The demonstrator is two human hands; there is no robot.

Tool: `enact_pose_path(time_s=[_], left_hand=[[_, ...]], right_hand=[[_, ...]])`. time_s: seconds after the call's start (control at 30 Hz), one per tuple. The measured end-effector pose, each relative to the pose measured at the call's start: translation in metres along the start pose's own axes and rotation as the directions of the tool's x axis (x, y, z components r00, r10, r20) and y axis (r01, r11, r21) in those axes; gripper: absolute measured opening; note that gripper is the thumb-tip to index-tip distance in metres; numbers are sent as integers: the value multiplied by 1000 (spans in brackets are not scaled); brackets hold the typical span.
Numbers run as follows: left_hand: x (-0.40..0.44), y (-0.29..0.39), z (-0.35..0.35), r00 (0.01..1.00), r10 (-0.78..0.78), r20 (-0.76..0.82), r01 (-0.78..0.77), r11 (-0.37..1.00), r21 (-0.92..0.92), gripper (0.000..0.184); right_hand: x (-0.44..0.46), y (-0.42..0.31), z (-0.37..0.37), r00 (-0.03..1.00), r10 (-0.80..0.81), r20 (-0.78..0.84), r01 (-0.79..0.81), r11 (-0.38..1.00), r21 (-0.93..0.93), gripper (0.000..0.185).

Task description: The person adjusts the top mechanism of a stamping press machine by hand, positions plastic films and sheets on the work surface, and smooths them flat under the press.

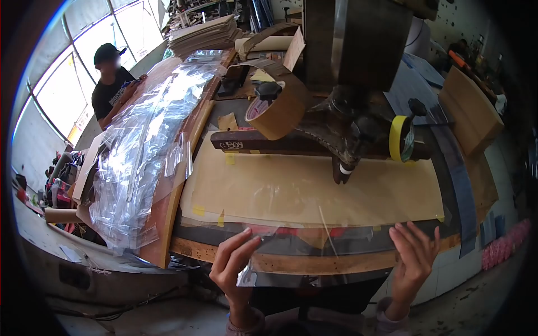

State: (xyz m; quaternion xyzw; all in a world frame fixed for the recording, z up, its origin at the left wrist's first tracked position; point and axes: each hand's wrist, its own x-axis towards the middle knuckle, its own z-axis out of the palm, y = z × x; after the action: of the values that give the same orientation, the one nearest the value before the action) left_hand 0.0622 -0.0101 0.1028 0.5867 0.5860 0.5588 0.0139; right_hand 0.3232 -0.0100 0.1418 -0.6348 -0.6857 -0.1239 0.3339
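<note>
A clear plastic sheet (291,263) spans the space between my hands at the table's front edge. My left hand (232,266) has its edge between curved fingers and thumb. On the other side, my right hand (413,260) is raised beside the sheet with its fingers apart; its thumb is hard to make out. Beyond them lies a large tan paper sheet (314,193) with small yellow tape pieces at its edges. A dark metal bar (269,142) rests across the back of the paper, under a machine arm (336,126). A tan tape roll (277,112) and a yellow tape roll (399,138) hang there.
Stacked clear plastic sheets (140,145) cover a side table on the left. A person (112,84) in a dark cap stands behind it. The machine column (364,45) rises at the back. Cardboard (471,109) leans at the right, near a pink bundle (506,245).
</note>
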Motion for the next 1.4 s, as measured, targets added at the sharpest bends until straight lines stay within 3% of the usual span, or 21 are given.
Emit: enact_pose_path(time_s=[0.1, 0.2, 0.53, 0.8, 0.9, 1.17, 1.33, 1.4], left_hand=[[2, 8, 2, 998, 69, -10, -69, 998, 0, 28], [0, 13, 2, 1000, 22, 20, -23, 1000, 9, 28], [-6, -20, -9, 991, -19, 131, 7, 996, 94, 24], [-17, -8, -17, 956, 97, 276, -114, 992, 47, 20], [-26, 7, -21, 967, 91, 239, -110, 992, 66, 20], [-29, 1, -30, 937, 161, 309, -208, 970, 127, 18], [-15, -16, -34, 992, 50, 116, -73, 976, 206, 14], [-14, -11, -42, 986, 36, 161, -57, 990, 126, 17]], right_hand=[[8, 8, -3, 1000, -7, -7, 7, 1000, 1, 22], [9, 15, -5, 999, -31, 12, 31, 999, 16, 26], [-6, 12, 2, 940, -225, 256, 228, 973, 18, 24], [-2, 43, -16, 951, -187, 248, 162, 980, 116, 25], [3, 47, -26, 947, -169, 273, 122, 976, 181, 25], [-14, 54, -23, 870, -196, 452, 109, 971, 211, 27], [-15, 37, -10, 795, -337, 504, 183, 926, 330, 24], [-12, 38, -27, 715, -374, 591, 138, 904, 405, 24]])
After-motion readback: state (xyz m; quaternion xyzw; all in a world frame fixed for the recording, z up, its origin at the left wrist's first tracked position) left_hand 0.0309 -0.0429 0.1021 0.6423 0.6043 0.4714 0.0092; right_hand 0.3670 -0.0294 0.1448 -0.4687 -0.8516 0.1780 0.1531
